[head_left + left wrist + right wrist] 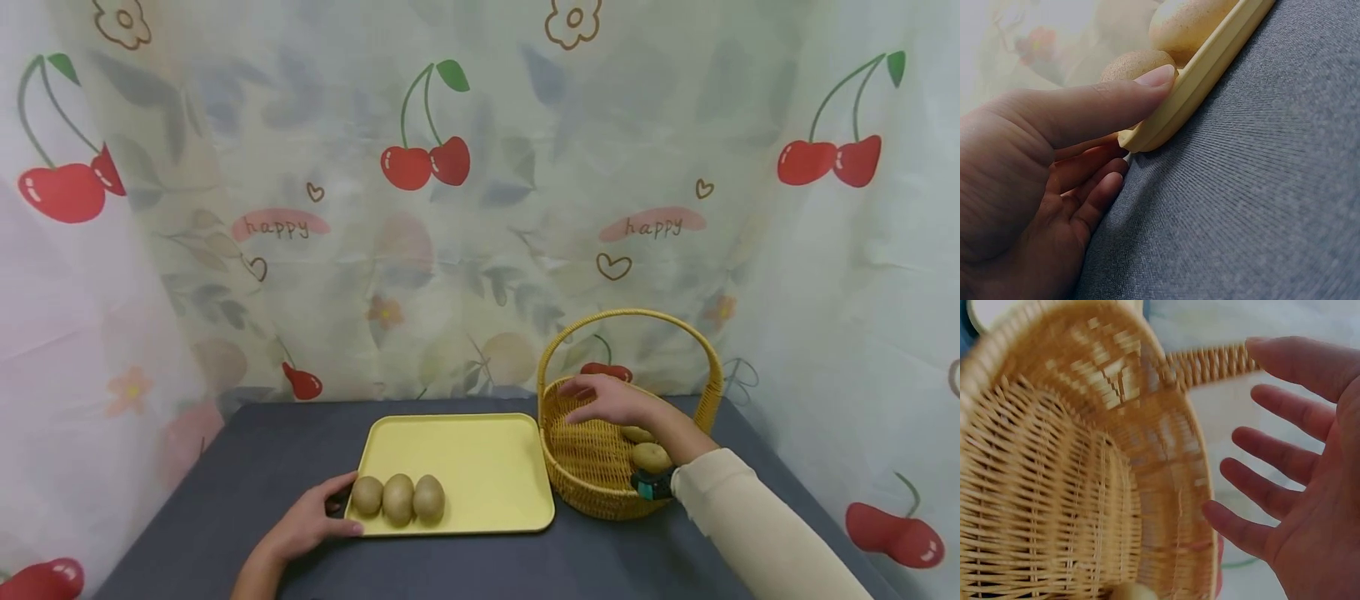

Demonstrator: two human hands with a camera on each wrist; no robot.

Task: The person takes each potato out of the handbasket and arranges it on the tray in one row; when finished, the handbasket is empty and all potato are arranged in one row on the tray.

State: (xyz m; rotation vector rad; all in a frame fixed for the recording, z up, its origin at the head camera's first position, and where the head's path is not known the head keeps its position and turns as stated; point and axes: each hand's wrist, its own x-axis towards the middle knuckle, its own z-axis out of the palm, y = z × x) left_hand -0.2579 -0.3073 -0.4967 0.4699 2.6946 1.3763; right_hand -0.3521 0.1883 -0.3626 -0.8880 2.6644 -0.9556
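My left hand point(311, 518) grips the front left corner of a yellow tray point(480, 467). In the left wrist view the thumb point(1141, 87) lies over the rim, and the other fingers sit at the tray's outer side. Three potatoes point(398, 498) lie side by side in that corner of the tray, close to the hand. Over a wicker basket point(592, 492) hovers my right hand point(611, 400), its fingers spread with nothing in them. Potatoes point(651, 457) lie inside the basket on the right, partly hidden by the right forearm.
The basket's tall handle point(633, 313) arches above the right hand and stands at the tray's right side. A dark grey cloth point(300, 442) covers the table. Behind and beside it hangs a curtain point(495, 250) printed with cherries.
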